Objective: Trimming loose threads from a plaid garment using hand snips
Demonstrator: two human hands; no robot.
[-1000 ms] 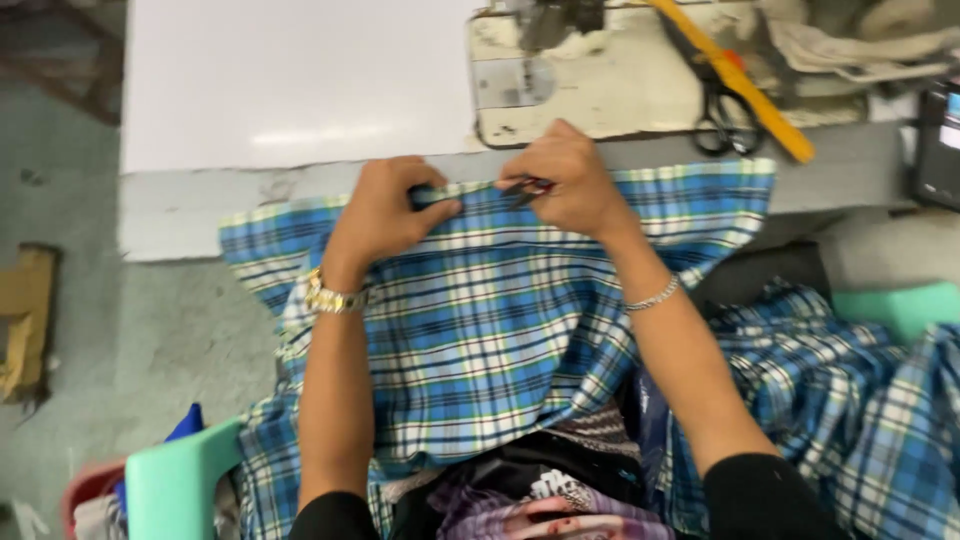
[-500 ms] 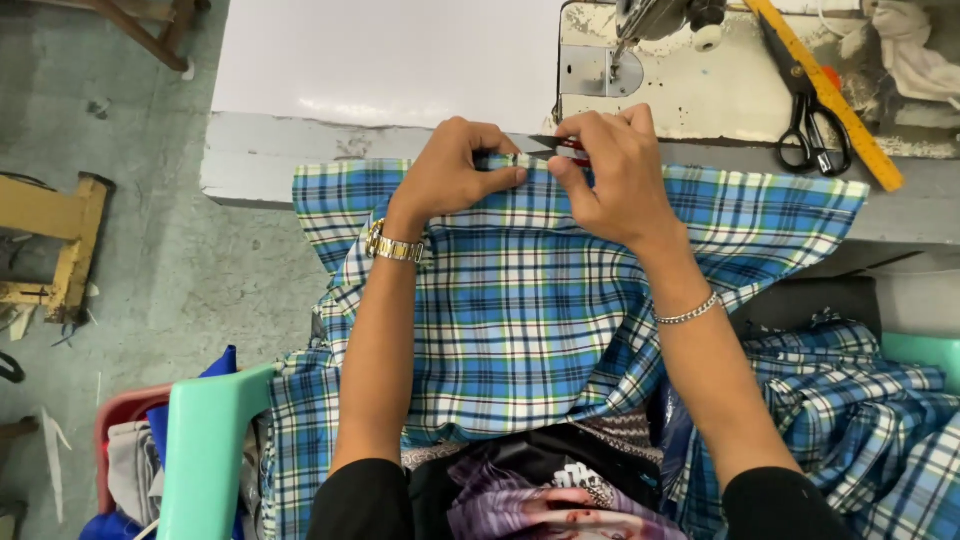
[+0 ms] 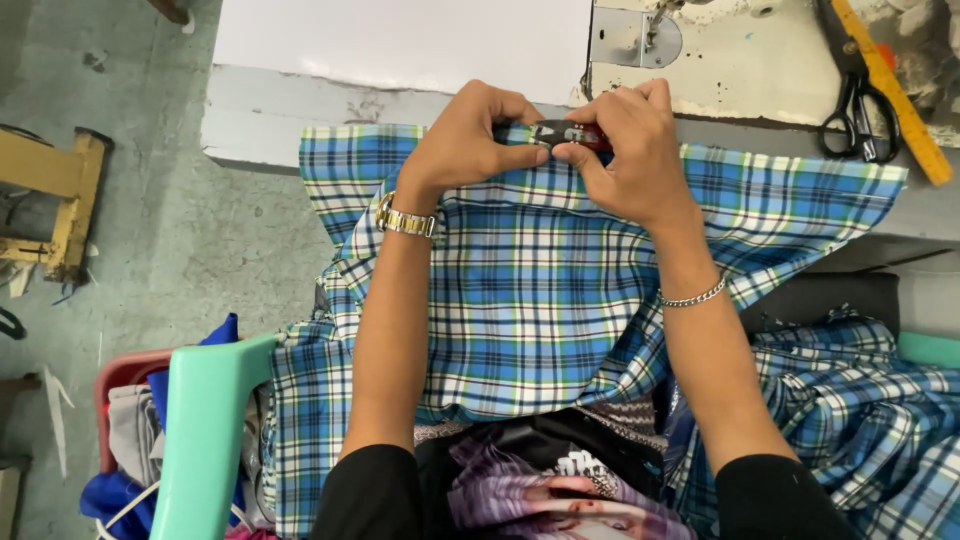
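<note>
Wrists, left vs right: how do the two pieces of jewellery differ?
The left wrist watch is a wide gold-and-silver link band; the right wrist bracelet is a thin silver chain. The watch sits snug by the left hand; the bracelet hangs further down the forearm from the right hand. Both are metal and lie over the plaid fabric.

Scissors (image 3: 853, 112) right; bare tabletop (image 3: 400, 40) left

cloth (image 3: 560, 300) lay under both hands, draped over table edge (image 3: 300, 100) | small tool (image 3: 560, 133) sat between left hand (image 3: 470, 140) and right hand (image 3: 630, 150) | scissors (image 3: 850, 110) lay right of right hand | machine plate (image 3: 635, 38) stood just beyond fingers | chair arm (image 3: 205, 430) stood behind left elbow
</note>
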